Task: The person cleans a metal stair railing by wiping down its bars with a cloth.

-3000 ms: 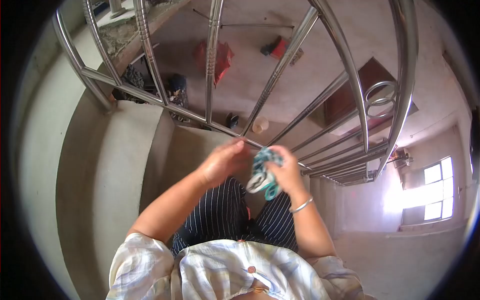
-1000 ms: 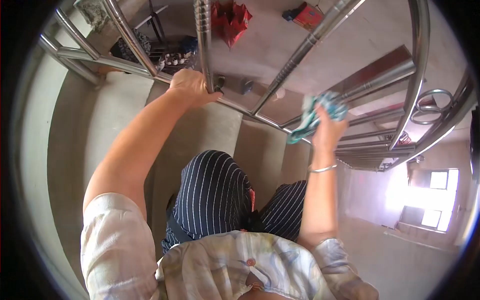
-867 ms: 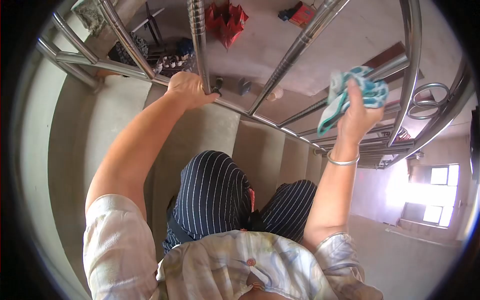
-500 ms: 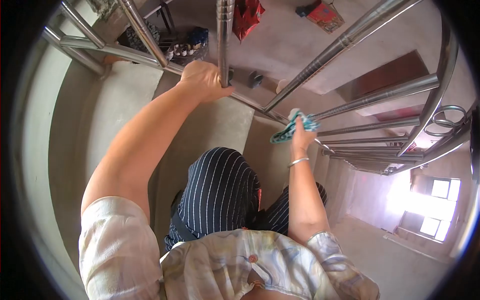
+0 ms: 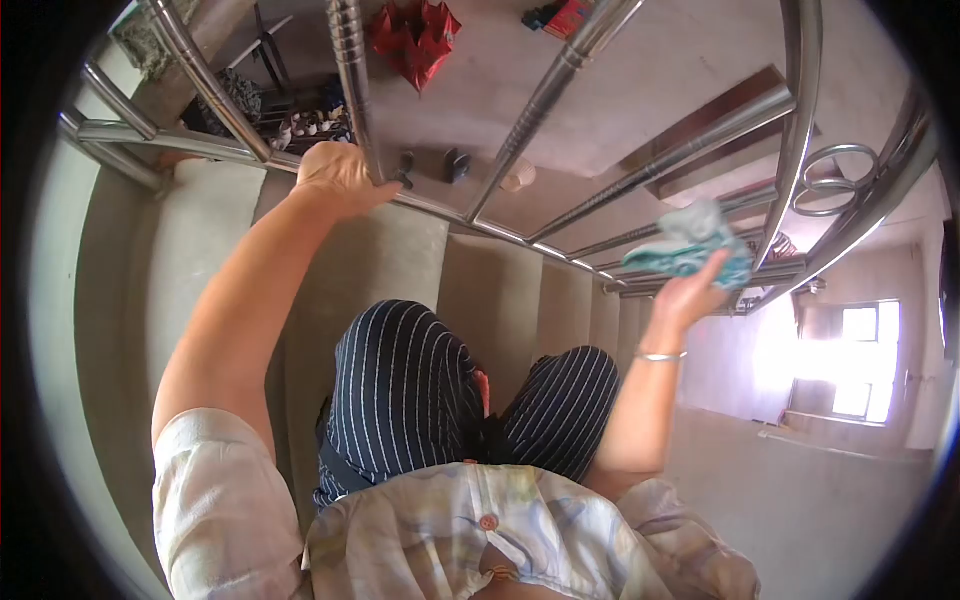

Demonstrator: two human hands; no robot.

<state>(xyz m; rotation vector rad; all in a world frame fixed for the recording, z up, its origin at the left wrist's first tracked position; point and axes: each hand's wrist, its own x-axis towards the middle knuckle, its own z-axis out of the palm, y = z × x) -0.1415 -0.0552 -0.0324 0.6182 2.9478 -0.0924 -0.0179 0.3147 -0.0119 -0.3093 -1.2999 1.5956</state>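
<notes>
My left hand grips the bottom rail of the metal railing, at the foot of a ribbed upright post. On the right, my right hand has its fingers closed on a teal and white cloth, which is blurred by motion and hangs out to the left of the hand. The cloth is in front of the slanting railing bars; whether it touches them I cannot tell. A silver bangle sits on my right wrist.
Concrete steps lie under the railing, around my striped trouser legs. Beyond the bars, on the floor below, are a red bag-like object, shoes and a pale round container. A bright window is at the right.
Since half a second ago, my right hand has moved right with the cloth, away from the bottom rail. My left hand keeps its hold on the rail, while the view has shifted.
</notes>
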